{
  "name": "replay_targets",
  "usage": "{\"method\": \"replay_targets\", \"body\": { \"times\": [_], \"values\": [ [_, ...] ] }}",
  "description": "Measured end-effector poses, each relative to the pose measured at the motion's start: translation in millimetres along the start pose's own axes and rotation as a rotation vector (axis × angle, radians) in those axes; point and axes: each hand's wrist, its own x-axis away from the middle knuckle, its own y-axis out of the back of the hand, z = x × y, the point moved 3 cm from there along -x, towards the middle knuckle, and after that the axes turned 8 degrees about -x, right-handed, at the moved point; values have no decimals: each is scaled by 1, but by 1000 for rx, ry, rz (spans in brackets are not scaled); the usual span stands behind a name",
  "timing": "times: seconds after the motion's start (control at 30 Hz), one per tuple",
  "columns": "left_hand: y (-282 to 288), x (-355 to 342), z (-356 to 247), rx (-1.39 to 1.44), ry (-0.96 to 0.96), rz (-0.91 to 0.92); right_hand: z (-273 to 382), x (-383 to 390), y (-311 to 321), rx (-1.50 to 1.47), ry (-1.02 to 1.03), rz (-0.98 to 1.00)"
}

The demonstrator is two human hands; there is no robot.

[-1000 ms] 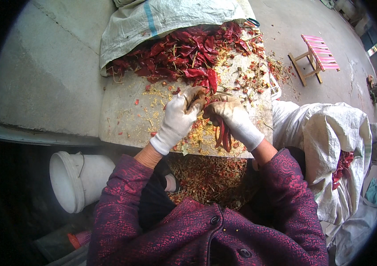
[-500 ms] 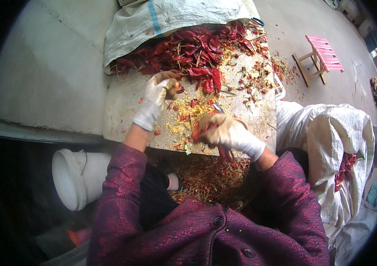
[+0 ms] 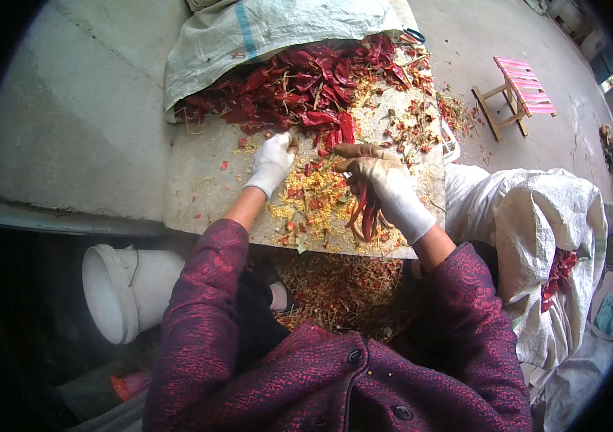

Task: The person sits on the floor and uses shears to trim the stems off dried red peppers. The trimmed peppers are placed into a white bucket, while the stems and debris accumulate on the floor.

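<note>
My left hand, in a white glove with a brown palm, is closed at the near edge of a heap of dried red chilies. What its fingertips pinch, if anything, is hidden. My right hand, gloved alike, holds several dried chilies that hang below its palm. Its forefinger side reaches toward the heap. Yellow seeds and red scraps lie between and under both hands on the pale board.
A white woven sack covers the heap's far side, with scissors beside it. Cut stems litter the board's right. A white bucket lies tipped at left. Sacks and a pink-topped folding stool stand at right.
My left hand has moved right and slightly down, closing by the heap. My right hand has moved up and forward, its fingers reaching out while the chilies hang beneath it.
</note>
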Motion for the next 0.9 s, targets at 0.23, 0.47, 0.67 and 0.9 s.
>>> {"method": "replay_targets", "body": {
  "times": [0.23,0.47,0.67,0.9],
  "values": [
    [52,13,-38,939,133,140,-3,-6,4,-57,79,-100],
    [56,38,-97,1382,-141,445,-2,-2,6,-103,199,-140],
    [3,7,-58,-103,-82,87,-2,-10,19,-93,301,-159],
    [6,0,-52,106,-61,-17,-11,-4,26,-33,255,-178]
  ]
}}
